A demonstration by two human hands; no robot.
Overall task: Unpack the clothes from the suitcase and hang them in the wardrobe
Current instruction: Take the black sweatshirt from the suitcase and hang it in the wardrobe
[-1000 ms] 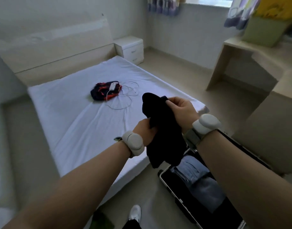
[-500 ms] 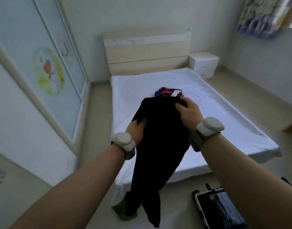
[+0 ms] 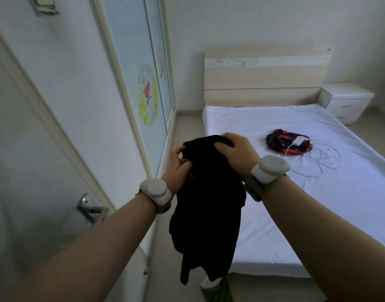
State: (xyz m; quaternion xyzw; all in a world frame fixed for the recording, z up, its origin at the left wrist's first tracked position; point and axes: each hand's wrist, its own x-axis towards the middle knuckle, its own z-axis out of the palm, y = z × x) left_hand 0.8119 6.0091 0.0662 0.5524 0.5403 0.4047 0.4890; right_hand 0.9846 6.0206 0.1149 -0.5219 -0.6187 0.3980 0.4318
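A black garment [image 3: 205, 205] hangs in front of me, held up at its top edge by both hands. My left hand [image 3: 176, 168] pinches its left side, fingers curled into the cloth. Over its top right my right hand [image 3: 237, 154] grips the fabric from above. The wardrobe [image 3: 141, 83] with pale sliding doors and a painted motif stands along the left wall, just beyond the hands. The suitcase is out of view.
A door with a metal handle [image 3: 90, 209] is close on my left. The bed [image 3: 296, 192] with a white sheet fills the right, carrying a dark red-patterned bundle [image 3: 283, 141] and a white cable [image 3: 322, 162]. A white nightstand [image 3: 348, 103] stands far right.
My view has swung left from the suitcase and bed toward the wardrobe. The black garment came up out of the suitcase and now hangs unfolded between both hands.
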